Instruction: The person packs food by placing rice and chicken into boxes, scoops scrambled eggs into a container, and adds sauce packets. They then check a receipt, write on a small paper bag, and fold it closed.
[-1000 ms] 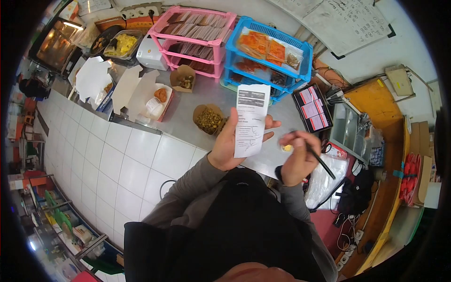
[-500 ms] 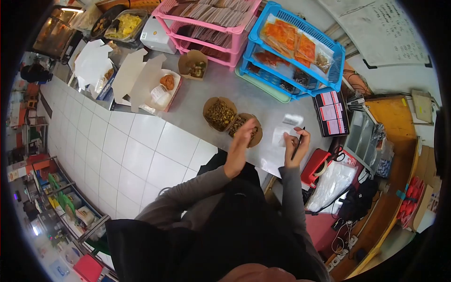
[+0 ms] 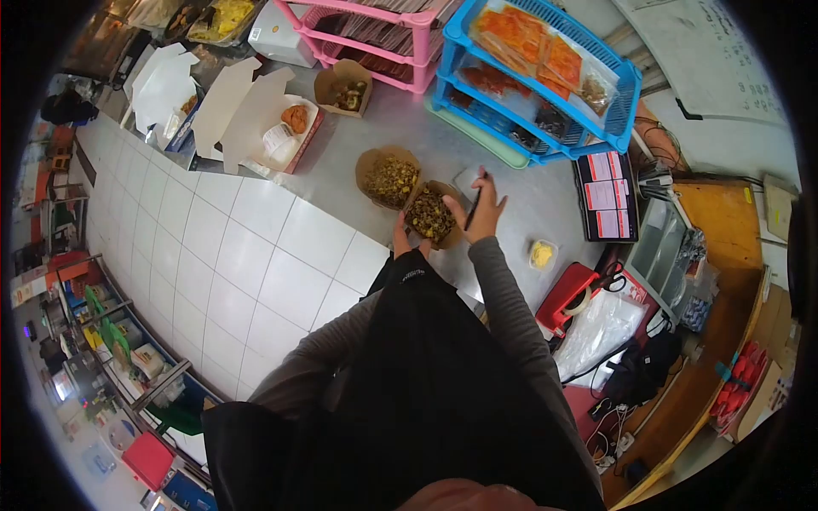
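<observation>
Two open brown paper food boxes stand side by side on the steel table, each filled with a chopped brown and yellow food: the left paper food box point(image 3: 388, 177) and the right paper food box point(image 3: 432, 215). My left hand point(image 3: 407, 238) grips the near side of the right box, its fingers partly hidden. My right hand point(image 3: 486, 213) holds a slim black pen point(image 3: 473, 211) at that box's right edge, with some fingers stretched out. To the right sits a small clear tub point(image 3: 541, 254) with yellow contents.
Behind are a blue tray rack point(image 3: 545, 81), a pink tray rack point(image 3: 375, 38) and a third brown box point(image 3: 343, 88). A white box point(image 3: 277, 128) with fried food lies left. On the right are a tablet point(image 3: 607, 198), a red tape dispenser point(image 3: 564, 298) and scissors point(image 3: 613, 277).
My left hand has dropped from above the right box to its near side. My right hand has moved left to the box with the pen. The yellow tub now shows.
</observation>
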Demonstrator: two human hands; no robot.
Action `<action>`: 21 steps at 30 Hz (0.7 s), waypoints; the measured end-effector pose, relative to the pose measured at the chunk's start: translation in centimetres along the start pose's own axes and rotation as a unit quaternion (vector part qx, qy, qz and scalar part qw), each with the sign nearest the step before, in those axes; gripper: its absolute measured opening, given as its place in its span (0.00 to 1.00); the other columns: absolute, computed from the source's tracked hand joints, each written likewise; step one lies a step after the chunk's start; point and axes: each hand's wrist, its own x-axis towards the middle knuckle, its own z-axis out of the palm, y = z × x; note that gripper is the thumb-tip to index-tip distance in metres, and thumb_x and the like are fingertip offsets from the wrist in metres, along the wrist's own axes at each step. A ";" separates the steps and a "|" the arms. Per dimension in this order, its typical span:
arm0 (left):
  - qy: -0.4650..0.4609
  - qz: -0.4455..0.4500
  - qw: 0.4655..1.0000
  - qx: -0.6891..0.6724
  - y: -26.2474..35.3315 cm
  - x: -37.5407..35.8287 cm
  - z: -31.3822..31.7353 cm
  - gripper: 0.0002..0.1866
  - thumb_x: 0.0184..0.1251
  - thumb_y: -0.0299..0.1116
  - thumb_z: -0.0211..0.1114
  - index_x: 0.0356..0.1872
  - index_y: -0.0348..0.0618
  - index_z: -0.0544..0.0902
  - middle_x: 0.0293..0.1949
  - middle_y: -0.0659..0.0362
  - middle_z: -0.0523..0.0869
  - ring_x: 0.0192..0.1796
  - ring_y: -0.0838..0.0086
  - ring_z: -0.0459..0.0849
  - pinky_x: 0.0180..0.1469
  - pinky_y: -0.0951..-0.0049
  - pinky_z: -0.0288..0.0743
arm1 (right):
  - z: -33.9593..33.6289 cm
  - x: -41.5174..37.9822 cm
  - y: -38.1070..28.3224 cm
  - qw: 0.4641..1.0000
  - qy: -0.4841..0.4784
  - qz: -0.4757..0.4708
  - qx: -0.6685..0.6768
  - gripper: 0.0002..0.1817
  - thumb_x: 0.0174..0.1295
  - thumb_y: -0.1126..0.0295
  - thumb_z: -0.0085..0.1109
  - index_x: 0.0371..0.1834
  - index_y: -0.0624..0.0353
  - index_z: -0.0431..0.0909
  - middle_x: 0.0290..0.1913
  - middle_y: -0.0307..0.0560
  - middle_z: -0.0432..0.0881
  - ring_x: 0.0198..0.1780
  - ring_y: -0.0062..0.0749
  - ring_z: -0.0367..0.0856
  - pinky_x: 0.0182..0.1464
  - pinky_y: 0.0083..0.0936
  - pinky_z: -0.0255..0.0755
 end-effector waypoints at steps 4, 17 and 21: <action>-0.069 0.156 0.983 0.073 0.9 -0.1 -0.9 0.44 0.53 0.25 0.65 0.73 0.44 0.55 0.69 0.45 0.63 0.70 0.55 0.65 0.67 0.62 0.65 | 0.1 -0.4 2.1 0.942 -0.200 0.118 0.240 0.16 0.65 0.60 0.59 0.41 0.55 0.63 0.36 0.47 0.78 0.37 0.41 0.77 0.47 0.36 0.71; -0.377 0.308 0.829 0.274 8.8 0.4 2.8 0.47 0.39 0.39 0.78 0.68 0.58 0.67 0.62 0.56 0.70 0.63 0.56 0.72 0.62 0.59 0.72 | -5.5 -11.0 7.0 0.950 0.115 0.138 0.255 0.06 0.71 0.70 0.46 0.41 0.57 0.60 0.56 0.60 0.77 0.50 0.38 0.77 0.53 0.25 0.68; -0.350 0.353 0.819 0.287 7.3 0.4 3.8 0.33 0.44 0.35 0.74 0.58 0.54 0.79 0.60 0.59 0.73 0.62 0.59 0.73 0.62 0.61 0.73 | -4.9 -10.5 7.1 0.960 0.058 0.115 0.250 0.04 0.67 0.76 0.45 0.40 0.58 0.61 0.71 0.64 0.63 0.69 0.50 0.66 0.67 0.31 0.59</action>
